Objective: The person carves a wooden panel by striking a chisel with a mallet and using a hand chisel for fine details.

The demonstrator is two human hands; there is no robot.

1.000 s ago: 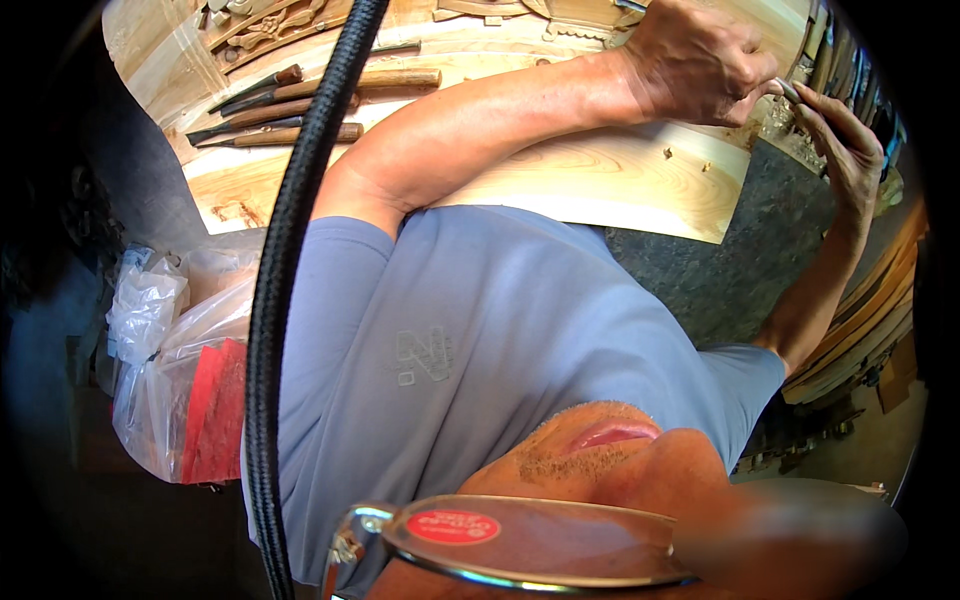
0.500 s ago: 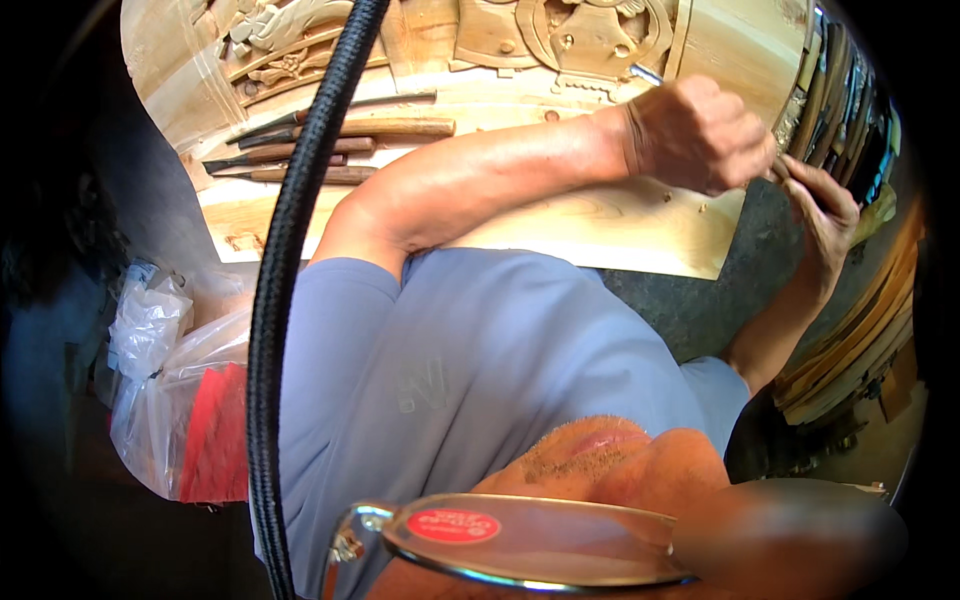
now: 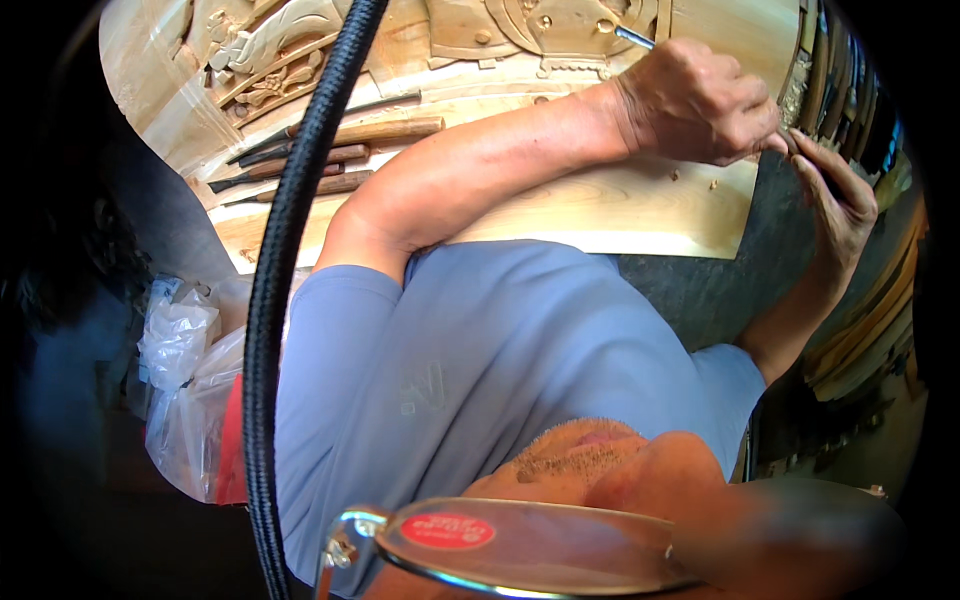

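Note:
My left hand [image 3: 700, 105] is wrapped round a wood-carving chisel. The chisel's metal blade [image 3: 634, 38] sticks out past the knuckles and points at the carved wooden panel [image 3: 575, 35]. At the other side of the fist, my right hand [image 3: 840, 185] pinches the wooden handle end between thumb and fingers. Most of the handle is hidden inside the left fist. Curved and round relief shapes cover the panel under the blade. I cannot tell whether the tip touches the wood.
Several wooden-handled chisels [image 3: 390, 130] lie side by side left of my forearm. More tools [image 3: 835, 90] stand bunched at the right edge. Curved boards [image 3: 870, 315] are stacked lower right. A plastic bag [image 3: 190, 400] sits lower left, and a black braided cable [image 3: 285, 250] crosses the view.
Both hands keep their hold; the right hand has shifted slightly right. More of the chisel's blade shows, up and left of the fist. The whole view has moved a little.

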